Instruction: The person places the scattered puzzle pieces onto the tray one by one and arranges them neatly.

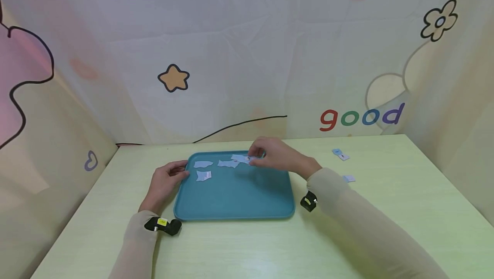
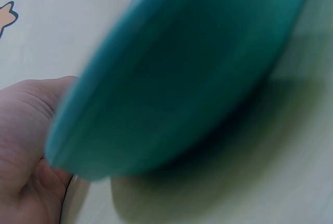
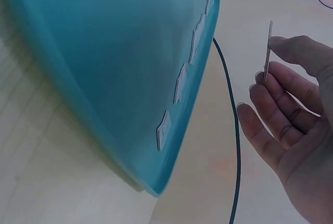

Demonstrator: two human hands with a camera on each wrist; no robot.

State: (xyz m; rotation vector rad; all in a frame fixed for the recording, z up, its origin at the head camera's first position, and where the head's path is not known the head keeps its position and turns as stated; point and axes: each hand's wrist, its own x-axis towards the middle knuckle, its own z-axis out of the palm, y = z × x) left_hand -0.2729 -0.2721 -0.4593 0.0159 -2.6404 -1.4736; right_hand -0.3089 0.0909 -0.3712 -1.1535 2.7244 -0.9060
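A blue-green tray [image 1: 233, 201] lies on the table with pale blue, irregular-edged flat pieces on it. My left hand [image 1: 164, 184] holds the tray's left rim, its thumb and fingers at the edge. In the left wrist view that hand [image 2: 28, 146] is partly hidden behind the tray. Over the tray's far side, my right hand [image 1: 278, 154] pinches a thin flat piece [image 3: 268, 52], seen edge-on in the right wrist view, between thumb and fingers. One piece [image 1: 228, 164] lies left of the right hand; another [image 1: 203, 164] and a squarish piece [image 1: 203, 176] lie near the left rim.
Right of the tray, small blue-and-white pieces [image 1: 341, 155] lie close together on the pale wooden table [image 1: 239, 249], with another piece [image 1: 349, 178] nearer. A printed cloth backdrop [image 1: 231, 77] rises behind the table.
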